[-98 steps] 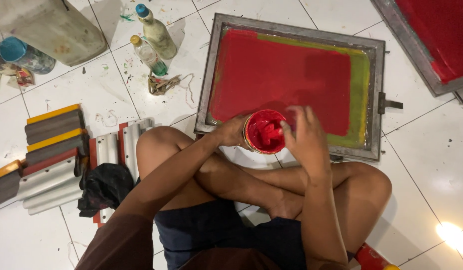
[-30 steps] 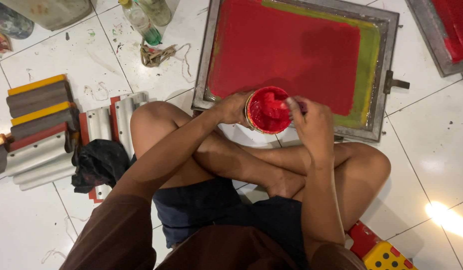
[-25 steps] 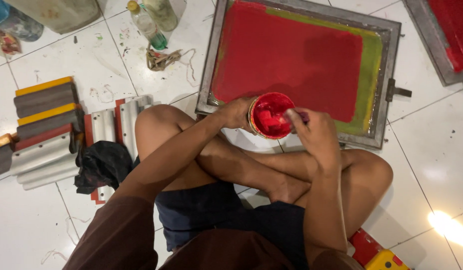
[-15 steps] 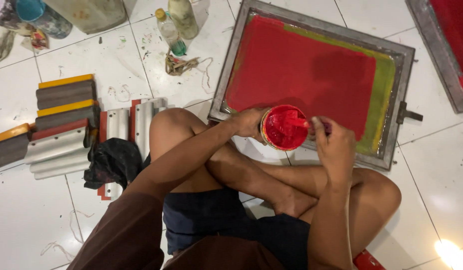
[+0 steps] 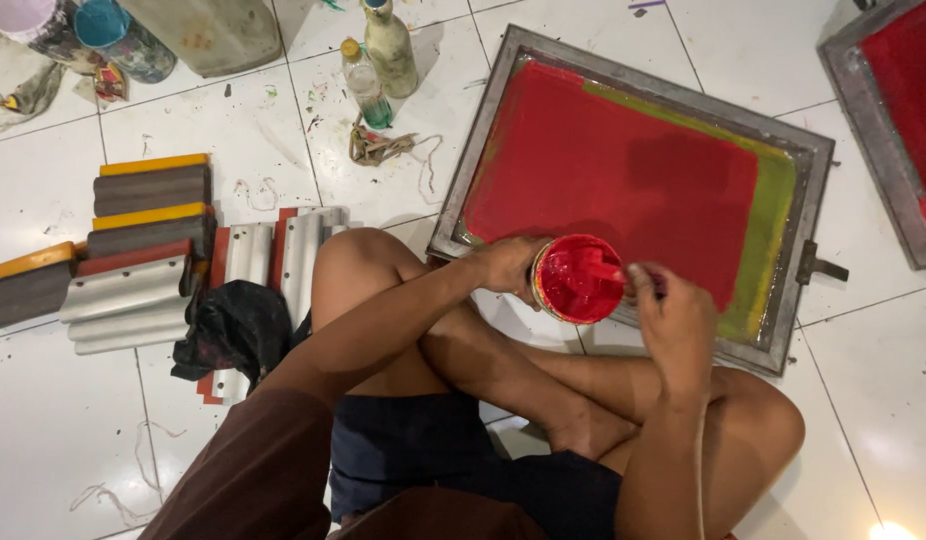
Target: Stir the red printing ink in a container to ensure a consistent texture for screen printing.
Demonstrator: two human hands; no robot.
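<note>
I had the left hand [image 5: 505, 268] clenched round the paint cup [image 5: 579, 279], right hand [image 5: 673, 320] just beside its rim, gripping a stirrer [image 5: 605, 272] dipped inside.

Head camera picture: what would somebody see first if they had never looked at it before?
Probably the big metal frame on the white floor, its screen covered in bright red with a green strip along one side. Right in front of it, the left hand holds a small tub of red paint while the right hand dips something into it. To the left lies a row of squeegees beside a black rag.
</note>
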